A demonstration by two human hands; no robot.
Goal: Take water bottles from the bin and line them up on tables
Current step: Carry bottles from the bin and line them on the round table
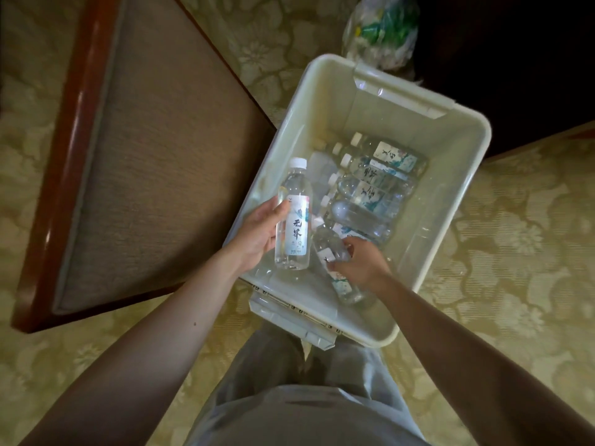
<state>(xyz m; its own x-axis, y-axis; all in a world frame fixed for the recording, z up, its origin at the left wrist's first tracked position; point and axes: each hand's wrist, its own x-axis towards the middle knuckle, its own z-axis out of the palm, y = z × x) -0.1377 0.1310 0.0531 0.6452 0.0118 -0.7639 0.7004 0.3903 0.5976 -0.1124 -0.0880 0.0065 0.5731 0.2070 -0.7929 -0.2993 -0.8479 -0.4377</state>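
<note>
Over the near left corner of the bin (476,130), the left hand (257,231) grips a water bottle (293,220) from the side. Its thumb and fingers curl round the label and the white cap points away from the person. The bottle is clear of the rim, probably so it can be carried off while the other hand works.

Just right of it and lower, inside the bin, the right hand (360,263) wraps its fingers round a second bottle (326,244) that lies tilted against the near wall. The bottle may already be off the floor of the bin, but the hand hides too much to be sure. Taking one in each hand would halve the trips.

Beyond the right hand's fingertips, a row of bottles (373,191) lies on its side, packed close together with caps to the left.

Left of the left hand stands what looks to be a table (154,149), with a brown padded top inside a glossy wooden edge. It is close enough to reach from here. The bin sits on a pale gold carpet (515,236) with a floral pattern. Past its far rim, a plastic bag (383,30) holds something green.
</note>
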